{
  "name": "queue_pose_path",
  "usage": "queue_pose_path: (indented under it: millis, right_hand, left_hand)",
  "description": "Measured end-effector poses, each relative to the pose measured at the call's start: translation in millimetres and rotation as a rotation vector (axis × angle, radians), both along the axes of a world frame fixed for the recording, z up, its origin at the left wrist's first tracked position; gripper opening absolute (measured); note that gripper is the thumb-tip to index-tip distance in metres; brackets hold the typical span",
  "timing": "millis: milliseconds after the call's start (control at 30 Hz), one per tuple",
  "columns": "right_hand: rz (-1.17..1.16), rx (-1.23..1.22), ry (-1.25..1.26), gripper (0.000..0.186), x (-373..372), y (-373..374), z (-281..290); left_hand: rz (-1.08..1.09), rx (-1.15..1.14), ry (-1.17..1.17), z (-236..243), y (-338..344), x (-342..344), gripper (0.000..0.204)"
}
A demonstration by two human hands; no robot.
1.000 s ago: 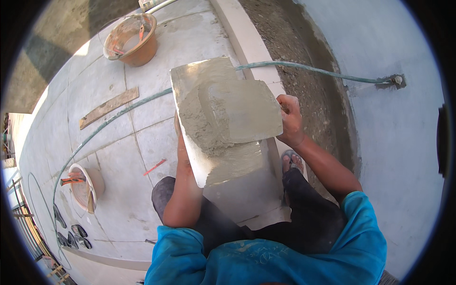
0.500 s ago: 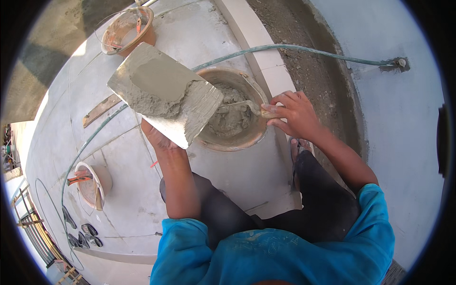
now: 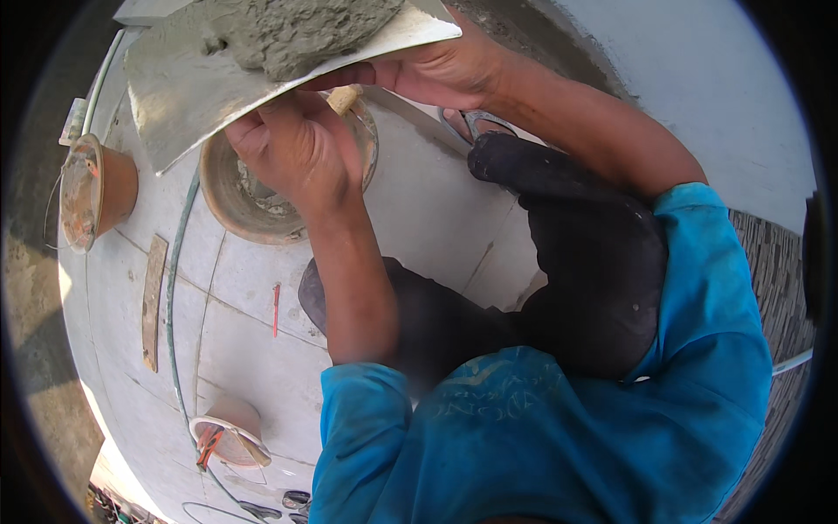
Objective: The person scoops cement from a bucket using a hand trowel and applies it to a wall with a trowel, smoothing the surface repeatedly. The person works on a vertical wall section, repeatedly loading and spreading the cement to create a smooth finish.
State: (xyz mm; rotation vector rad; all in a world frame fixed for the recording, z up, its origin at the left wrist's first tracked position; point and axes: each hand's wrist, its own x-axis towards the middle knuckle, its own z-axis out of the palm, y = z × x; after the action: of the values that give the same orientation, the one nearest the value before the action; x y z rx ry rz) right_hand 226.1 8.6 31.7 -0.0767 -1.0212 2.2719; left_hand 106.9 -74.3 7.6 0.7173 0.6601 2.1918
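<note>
- Board [image 3: 179, 96], mortar-smeared, raised at far left above round tub [image 3: 229, 208]; mortar heap [image 3: 305, 39] on its right part.
- Left hand [image 3: 301, 153]: beneath board's near edge, fingers curled and clamped on it from below.
- Right hand [image 3: 441, 74]: under board's right end, fingers pointing left along underside; tips partly hidden, cannot tell whether clamped.
- Wooden handle [image 3: 344, 99] just beside left hand.

1. Mortar [image 3: 305, 35] lies on the sheet [image 3: 183, 87]; under it, the left hand [image 3: 301, 157] and, farther right, the right hand [image 3: 445, 70].
2. Below, the basin [image 3: 262, 231] stands on the floor [image 3: 428, 183].
3. Left of the basin — hose [image 3: 172, 306], then plank [image 3: 154, 306]; the bucket [image 3: 118, 183] farther left.
4. Nearer, right of the hose, the pail [image 3: 240, 415].
</note>
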Motion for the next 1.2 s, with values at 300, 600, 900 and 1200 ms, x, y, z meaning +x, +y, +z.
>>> queue_pose_path:
  millis: [300, 600, 900, 1200]
  right_hand:
    - [-0.109, 0.011, -0.208, 0.054, 187, 24, 54]
    - [-0.36, -0.299, -0.075, 0.053, 387, 17, -48]
    - [-0.346, -0.685, 0.194, 0.054, 521, -1, -205]
    - [-0.077, -0.806, -0.665, 0.051, 575, 0, -298]
  left_hand:
    - [-0.379, -0.251, 0.293, -34, 26, 66, 0.061]
    - [-0.59, -0.817, 0.913, -102, 66, 151, 0.055]
    - [-0.478, -0.961, 2.054, -193, 64, 214, 0.096]
    - [-0.601, -1.159, 2.046, -185, 81, 229, 0.114]
